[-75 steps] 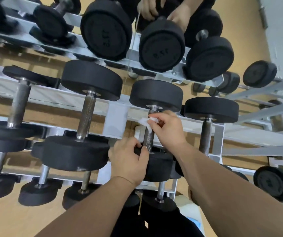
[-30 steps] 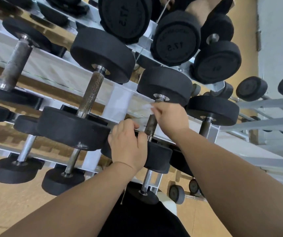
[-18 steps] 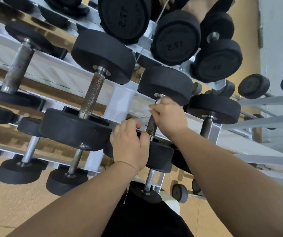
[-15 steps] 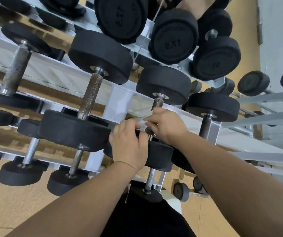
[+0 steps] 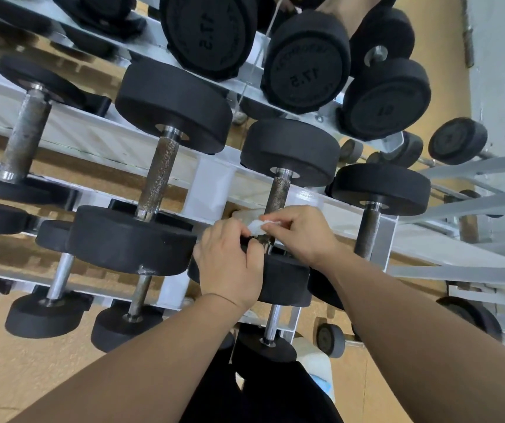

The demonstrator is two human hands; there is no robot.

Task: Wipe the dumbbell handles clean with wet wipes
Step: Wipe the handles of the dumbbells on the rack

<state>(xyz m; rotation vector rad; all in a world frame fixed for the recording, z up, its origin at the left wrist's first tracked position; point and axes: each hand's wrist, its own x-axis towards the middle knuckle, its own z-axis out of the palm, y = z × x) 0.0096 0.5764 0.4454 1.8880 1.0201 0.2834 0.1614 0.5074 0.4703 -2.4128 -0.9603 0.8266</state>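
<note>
Just right of the frame's centre, the dumbbell point(image 5: 290, 151) lay across the middle rails of the white rack point(image 5: 214, 184). Only the upper part of its knurled handle point(image 5: 279, 193) was bare. The lower part was hidden behind the wet wipe point(image 5: 256, 228) and both hands. The right hand point(image 5: 301, 236) pinched the crumpled white wipe against the handle with curled fingers; whether the wipe went fully round the bar could not be told. The left hand point(image 5: 229, 264) gripped the near head point(image 5: 286, 283), its fingers curled over the top edge and covering its left side. To the left lay a larger dumbbell point(image 5: 159, 178) with a speckled handle. Near the top edge sat a head stamped 17.5 point(image 5: 306, 62), and its neighbour point(image 5: 208, 32) was cut off by the frame.
</note>
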